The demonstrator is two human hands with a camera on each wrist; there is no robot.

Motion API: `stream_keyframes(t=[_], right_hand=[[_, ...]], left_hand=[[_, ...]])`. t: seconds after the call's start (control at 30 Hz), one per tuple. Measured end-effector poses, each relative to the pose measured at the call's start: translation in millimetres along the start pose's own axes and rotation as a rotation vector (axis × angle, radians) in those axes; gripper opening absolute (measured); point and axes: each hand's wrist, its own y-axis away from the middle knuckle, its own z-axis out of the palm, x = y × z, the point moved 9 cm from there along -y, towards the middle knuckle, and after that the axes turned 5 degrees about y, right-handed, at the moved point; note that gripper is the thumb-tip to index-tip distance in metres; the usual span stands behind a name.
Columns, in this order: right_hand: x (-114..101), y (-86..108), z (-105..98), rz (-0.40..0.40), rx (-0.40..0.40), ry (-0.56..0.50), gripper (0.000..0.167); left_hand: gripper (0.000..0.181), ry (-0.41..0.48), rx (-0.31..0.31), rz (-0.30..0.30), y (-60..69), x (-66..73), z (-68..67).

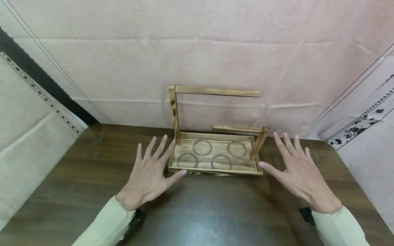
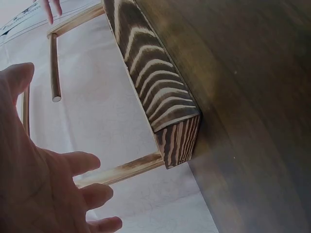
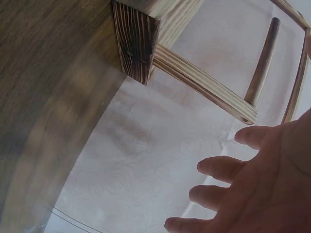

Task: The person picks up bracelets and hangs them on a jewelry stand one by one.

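One left hand (image 1: 147, 181) and one right hand (image 1: 303, 176), fingers spread, gripping nothing, flanking a wooden carrier (image 1: 215, 172), thumb contact indeterminate, sleeves (image 1: 104, 222) cropped.

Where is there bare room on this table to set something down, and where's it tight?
The table is bare in front of the tray, between the sleeves, and left of the left hand. The tray is crowded: left hand at one end, right hand at the other, four rings inside.
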Motion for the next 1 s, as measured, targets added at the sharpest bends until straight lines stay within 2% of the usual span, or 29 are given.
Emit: stream_keyframes(t=[0.27,0.53,0.73,1.0], right_hand=[[0.1,-3.6,-2.8,-0.003,-0.004,-0.002,0.095],[2.9,-8.7,-8.3,0.001,0.019,-0.034,0.091],[5.1,-14.0,-12.9,-0.009,0.067,-0.062,0.086],[8.2,-18.9,-20.7,0.022,0.109,-0.115,0.079]], left_hand=[[0.096,0.007,-0.002,0.012,-2.2,4.9,0.2],[0.086,0.035,0.07,0.015,-6.8,9.1,-5.0],[0.077,0.101,0.112,0.002,-10.0,8.6,-7.5],[0.061,0.184,0.195,0.012,-16.2,10.2,-13.0]])
